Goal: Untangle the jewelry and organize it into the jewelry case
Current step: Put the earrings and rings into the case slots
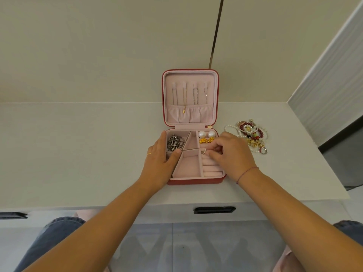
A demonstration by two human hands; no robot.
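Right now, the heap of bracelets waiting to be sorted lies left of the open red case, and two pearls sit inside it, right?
Not quite. The head view shows the heap of bracelets on the counter to the right of the open red case, not the left. The two pearls do sit inside it, in a back compartment.

Open counter (78, 150) left of the jewelry case (196, 181) gives me passage; its upright lid (169, 95) bars the far side; the jewelry pile (250, 135) flanks its right; left hand (159, 161) and right hand (233, 154), pinching a V-shaped piece (204, 151), cover the tray.
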